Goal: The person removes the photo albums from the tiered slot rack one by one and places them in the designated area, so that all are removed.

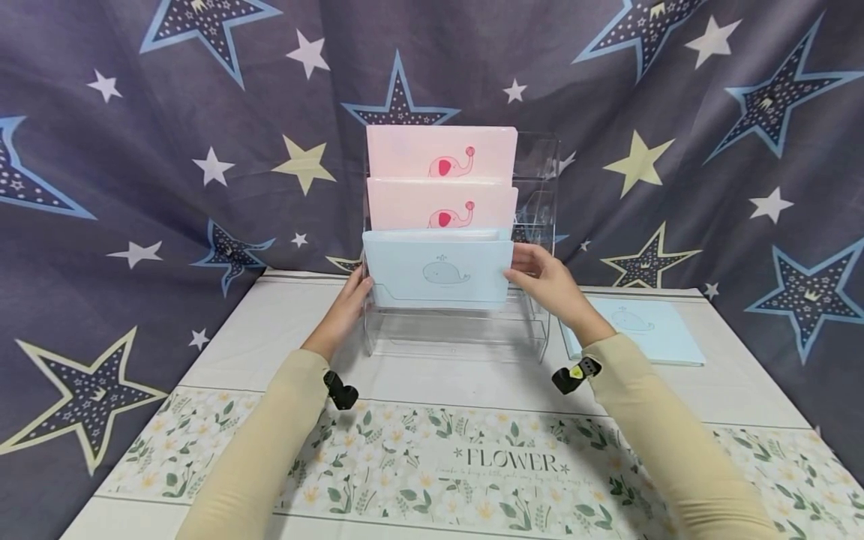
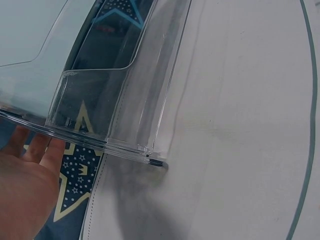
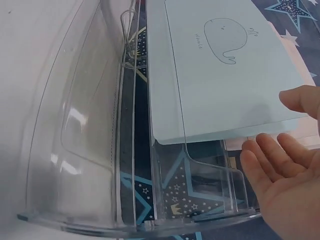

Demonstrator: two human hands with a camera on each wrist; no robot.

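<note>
A light-blue whale-print book (image 1: 439, 274) stands in a tier of a clear acrylic rack (image 1: 459, 330). Around its right edge is my right hand (image 1: 548, 281), thumb by the cover and fingers loosely bent beyond the edge; in the right wrist view a gap shows between the fingertips (image 3: 260, 142) and the book. My left hand (image 1: 346, 304) rests against the rack's left side, its relaxed fingers (image 2: 37, 147) partly hidden behind the clear side panel. Two pink elephant-print books, an upper one (image 1: 412, 150) and a lower one (image 1: 405, 204), stand in the tiers behind.
Another light-blue whale book (image 1: 658, 334) lies flat on the white table to the right of the rack. A flower-print strip (image 1: 405, 465) crosses the table's front. The dark star-print curtain (image 1: 256, 97) hangs close behind the rack.
</note>
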